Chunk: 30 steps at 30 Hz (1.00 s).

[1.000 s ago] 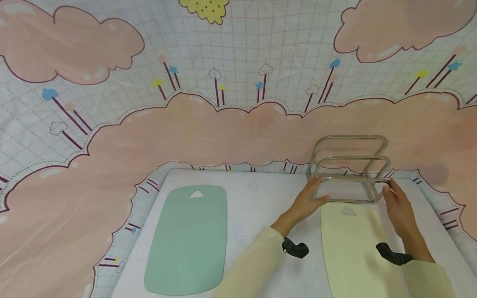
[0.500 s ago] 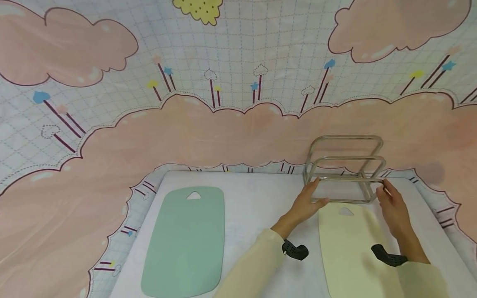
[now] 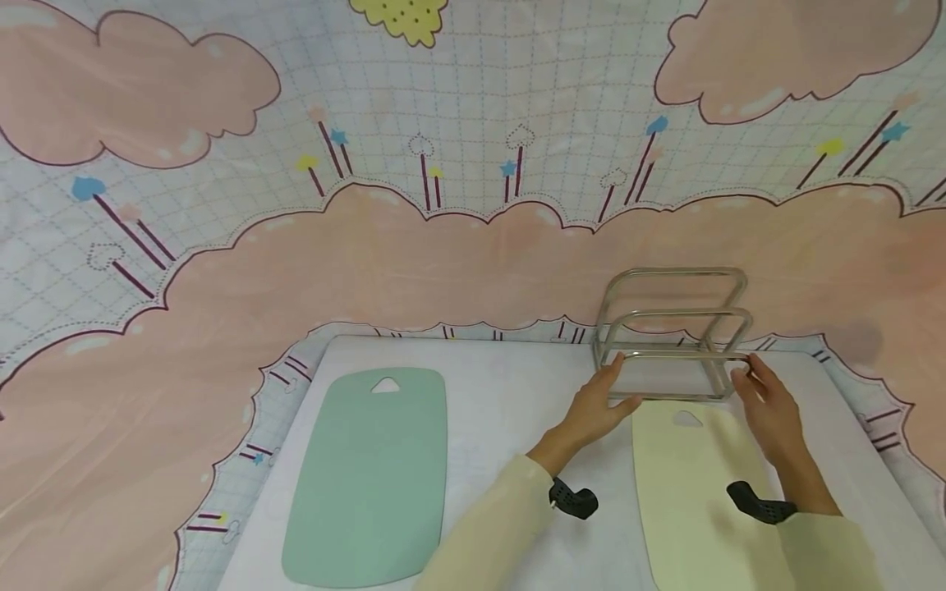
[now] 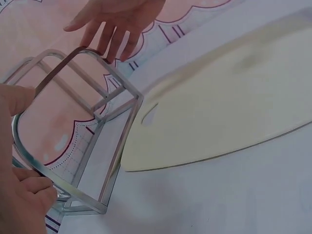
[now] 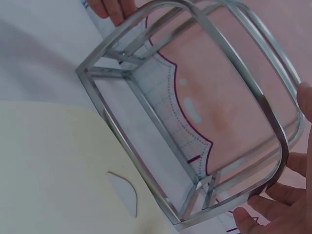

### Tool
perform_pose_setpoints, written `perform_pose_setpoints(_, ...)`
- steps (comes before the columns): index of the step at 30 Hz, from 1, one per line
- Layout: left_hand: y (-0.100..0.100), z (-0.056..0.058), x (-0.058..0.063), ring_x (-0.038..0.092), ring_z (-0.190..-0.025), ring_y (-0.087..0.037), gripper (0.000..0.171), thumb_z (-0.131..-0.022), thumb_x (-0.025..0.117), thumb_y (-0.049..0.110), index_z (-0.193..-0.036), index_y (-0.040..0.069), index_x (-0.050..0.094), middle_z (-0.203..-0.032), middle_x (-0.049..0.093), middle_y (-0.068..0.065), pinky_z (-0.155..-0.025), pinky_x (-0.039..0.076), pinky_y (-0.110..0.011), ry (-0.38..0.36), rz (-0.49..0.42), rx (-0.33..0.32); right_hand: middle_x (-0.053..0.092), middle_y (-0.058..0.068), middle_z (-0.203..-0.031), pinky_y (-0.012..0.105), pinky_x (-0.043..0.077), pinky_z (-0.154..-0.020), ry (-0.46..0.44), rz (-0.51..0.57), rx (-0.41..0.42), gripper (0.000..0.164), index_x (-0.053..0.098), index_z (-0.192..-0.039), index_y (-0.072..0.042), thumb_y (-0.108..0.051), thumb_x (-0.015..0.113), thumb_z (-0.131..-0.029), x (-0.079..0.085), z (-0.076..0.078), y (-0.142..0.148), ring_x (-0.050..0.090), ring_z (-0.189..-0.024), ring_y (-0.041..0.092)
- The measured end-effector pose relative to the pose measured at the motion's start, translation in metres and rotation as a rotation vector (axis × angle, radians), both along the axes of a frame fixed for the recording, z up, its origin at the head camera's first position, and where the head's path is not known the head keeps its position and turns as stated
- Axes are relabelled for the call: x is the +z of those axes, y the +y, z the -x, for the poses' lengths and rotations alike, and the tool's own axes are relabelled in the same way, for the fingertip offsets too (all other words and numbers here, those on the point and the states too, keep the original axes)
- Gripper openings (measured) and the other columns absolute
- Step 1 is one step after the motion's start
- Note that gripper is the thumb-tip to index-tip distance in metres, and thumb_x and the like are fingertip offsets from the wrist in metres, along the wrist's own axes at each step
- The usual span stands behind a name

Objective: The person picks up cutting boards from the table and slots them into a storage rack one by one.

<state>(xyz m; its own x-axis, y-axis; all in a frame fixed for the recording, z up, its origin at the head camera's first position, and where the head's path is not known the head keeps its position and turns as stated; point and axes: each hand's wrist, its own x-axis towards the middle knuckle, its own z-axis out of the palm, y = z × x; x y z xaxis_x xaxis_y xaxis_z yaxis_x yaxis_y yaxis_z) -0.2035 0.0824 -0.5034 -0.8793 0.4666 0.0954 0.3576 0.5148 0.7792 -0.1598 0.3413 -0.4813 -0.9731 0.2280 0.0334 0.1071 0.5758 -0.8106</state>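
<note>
Pale sleeves (image 3: pixel 488 517) reach in from the near edge, a black device (image 3: pixel 573 501) at each wrist. Beneath the right forearm lies a cream board (image 3: pixel 687 484), flat on the white table (image 3: pixel 525 386), its cut-out hole toward the far end; to the left, well apart from it, a mint-green board (image 3: pixel 369 476) lies flat the same way. Beyond the cream board are the two hands, one at either side of an open metal rack (image 3: pixel 683 356). The left hand (image 3: pixel 591 410) holds the front hoop, its thumb at the top bar and its fingers bent at the side; the right hand (image 3: pixel 772 410) is spread, fingertips touching the opposite side. The rack stands upright near the table's far edge, its front base bar right at the cream board's end. Through its slots show white tabletop and, farthest off, a pink cloth (image 3: pixel 443 271) printed with clouds.
</note>
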Motion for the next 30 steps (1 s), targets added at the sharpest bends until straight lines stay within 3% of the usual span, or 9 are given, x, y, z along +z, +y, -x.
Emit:
perform_pose_setpoints(8,-0.005,0.001,-0.001,0.031,-0.138,-0.022,0.071,-0.096,0.054,0.041,-0.154,0.015,0.021,-0.152,0.033,-0.005,-0.107,0.031,-0.047,-0.002,0.030,-0.016,0.020,0.030,-0.150,0.068,0.025,-0.099,0.006,0.000,-0.012,0.064,0.012,-0.153,-0.006,-0.039,0.034,-0.103,-0.001,0.000,-0.004,0.023,-0.133,0.053)
perform_pose_setpoints(19,-0.022,0.000,-0.001,0.036,-0.135,-0.026,0.069,-0.097,0.054,0.036,-0.152,0.007,0.025,-0.151,0.035,-0.008,-0.106,0.033,-0.043,0.080,0.005,-0.049,0.024,0.030,-0.149,0.070,0.024,-0.098,0.022,-0.018,0.006,0.065,0.015,-0.153,-0.007,-0.040,0.038,-0.102,0.000,0.001,-0.011,0.024,-0.133,0.052)
perform_pose_setpoints(30,-0.032,-0.005,-0.004,0.037,-0.135,-0.030,0.068,-0.098,0.053,0.039,-0.152,0.010,0.025,-0.150,0.035,-0.008,-0.107,0.032,-0.042,0.069,-0.008,-0.031,0.024,0.030,-0.150,0.069,0.027,-0.097,0.006,-0.014,0.005,0.065,0.016,-0.154,-0.008,-0.042,0.038,-0.102,0.000,0.000,-0.021,0.024,-0.133,0.052)
